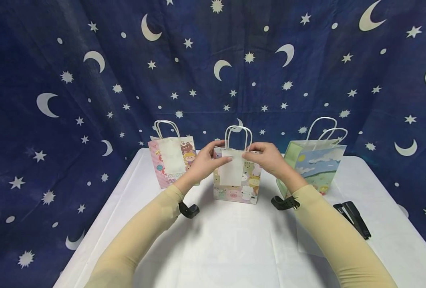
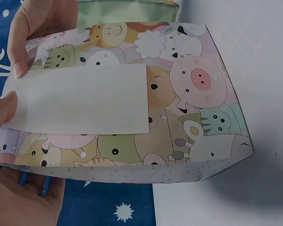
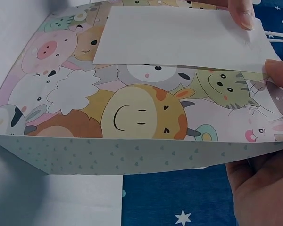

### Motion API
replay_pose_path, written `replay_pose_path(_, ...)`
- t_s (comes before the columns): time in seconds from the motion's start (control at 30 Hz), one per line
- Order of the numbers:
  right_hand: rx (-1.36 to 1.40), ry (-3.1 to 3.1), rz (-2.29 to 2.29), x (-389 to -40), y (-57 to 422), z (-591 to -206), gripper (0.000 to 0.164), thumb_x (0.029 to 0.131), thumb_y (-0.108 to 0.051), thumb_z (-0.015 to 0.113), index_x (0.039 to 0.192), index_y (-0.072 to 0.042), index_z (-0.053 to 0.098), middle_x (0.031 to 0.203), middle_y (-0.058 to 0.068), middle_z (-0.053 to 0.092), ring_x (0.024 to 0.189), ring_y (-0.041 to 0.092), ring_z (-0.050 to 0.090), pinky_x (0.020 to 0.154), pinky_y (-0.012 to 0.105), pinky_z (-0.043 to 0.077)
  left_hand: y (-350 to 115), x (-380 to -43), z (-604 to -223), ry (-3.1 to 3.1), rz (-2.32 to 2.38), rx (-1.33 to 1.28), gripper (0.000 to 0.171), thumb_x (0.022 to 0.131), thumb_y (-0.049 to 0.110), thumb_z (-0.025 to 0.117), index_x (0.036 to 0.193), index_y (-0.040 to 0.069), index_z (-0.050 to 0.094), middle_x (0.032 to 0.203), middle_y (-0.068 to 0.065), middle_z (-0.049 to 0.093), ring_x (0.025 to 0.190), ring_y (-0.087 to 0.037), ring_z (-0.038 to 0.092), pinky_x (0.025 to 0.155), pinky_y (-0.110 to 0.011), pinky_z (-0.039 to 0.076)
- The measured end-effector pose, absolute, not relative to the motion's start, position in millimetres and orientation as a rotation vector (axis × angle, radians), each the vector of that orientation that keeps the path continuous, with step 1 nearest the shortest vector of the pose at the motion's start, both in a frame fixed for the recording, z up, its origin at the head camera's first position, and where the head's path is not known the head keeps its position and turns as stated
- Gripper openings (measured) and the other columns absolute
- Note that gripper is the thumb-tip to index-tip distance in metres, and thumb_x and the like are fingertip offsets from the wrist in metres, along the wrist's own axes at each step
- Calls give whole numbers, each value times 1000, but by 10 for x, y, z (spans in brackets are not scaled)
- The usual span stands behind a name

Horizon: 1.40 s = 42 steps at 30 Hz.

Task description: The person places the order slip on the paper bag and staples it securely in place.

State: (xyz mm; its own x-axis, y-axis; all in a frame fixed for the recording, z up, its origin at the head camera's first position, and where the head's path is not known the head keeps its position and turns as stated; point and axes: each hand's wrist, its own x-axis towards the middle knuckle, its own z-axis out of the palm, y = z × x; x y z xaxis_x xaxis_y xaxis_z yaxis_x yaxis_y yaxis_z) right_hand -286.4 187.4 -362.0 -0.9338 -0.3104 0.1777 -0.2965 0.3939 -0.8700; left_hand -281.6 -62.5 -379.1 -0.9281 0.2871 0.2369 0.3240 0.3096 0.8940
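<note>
A small paper gift bag (image 1: 252,182) with cartoon animals and white twisted handles (image 1: 239,129) stands upright in the middle of the white table. A blank white slip of paper (image 1: 232,176) lies flat against its front, reaching down from the top edge. My left hand (image 1: 208,161) pinches the bag's upper left edge, its thumb on the slip and its fingers behind the bag. At the upper right, my right hand (image 1: 268,160) pinches the top edge in the same way; its thumb (image 3: 241,16) presses on the slip. The fingertips behind the bag are hidden.
On the left stands a pink gift bag (image 1: 156,164) with a white slip on its front. A green and blue gift bag (image 1: 315,170) stands on the right, partly behind my right arm. A black stapler (image 1: 355,220) lies near the right edge of the table (image 1: 231,248).
</note>
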Motion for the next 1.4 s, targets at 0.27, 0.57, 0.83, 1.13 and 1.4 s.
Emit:
replay_pose_path(0.27, -577, 2622, -1607, -2882, 1878, -3617, 25, 94, -32, 75, 96, -8, 73, 109, 7, 70, 89, 26, 58, 73, 41, 50, -618, -2836, -3790, -2534, -1805, -469, 54, 91, 39, 79, 140, 23, 60, 89, -5, 56, 76, -18, 50, 65, -33, 45)
replay_pose_path(0.57, -576, 2617, -1605, -2883, 1872, -3614, 24, 94, -30, 75, 98, -7, 73, 111, 8, 69, 94, 26, 58, 77, 40, 49, -604, -2864, -3812, -2513, -1875, -443, 38, 92, 35, 79, 123, 15, 70, 71, 1, 49, 65, -14, 45, 58, -30, 40)
replay_pose_path(0.83, -563, 2609, -1607, -2876, 1873, -3620, 25, 95, -31, 74, 100, -7, 74, 110, 8, 69, 95, 26, 57, 77, 41, 49, -602, -2873, -3824, -2516, -1878, -446, 36, 93, 36, 78, 120, 14, 71, 69, 2, 48, 63, -13, 44, 57, -29, 39)
replay_pose_path(1.13, -569, 2631, -1595, -2886, 1872, -3634, 23, 95, -29, 74, 100, -7, 74, 109, 8, 69, 96, 25, 58, 78, 41, 49, -605, -2874, -3819, -2535, -1844, -445, 36, 92, 37, 78, 119, 14, 71, 68, 2, 48, 62, -13, 44, 57, -30, 39)
replay_pose_path(1.4, -555, 2651, -1568, -2884, 1872, -3640, 23, 95, -29, 73, 101, -6, 73, 105, 9, 69, 94, 26, 57, 77, 40, 48, -624, -2887, -3850, -2530, -1888, -484, 34, 93, 38, 78, 117, 14, 73, 71, 2, 49, 67, -14, 45, 61, -31, 39)
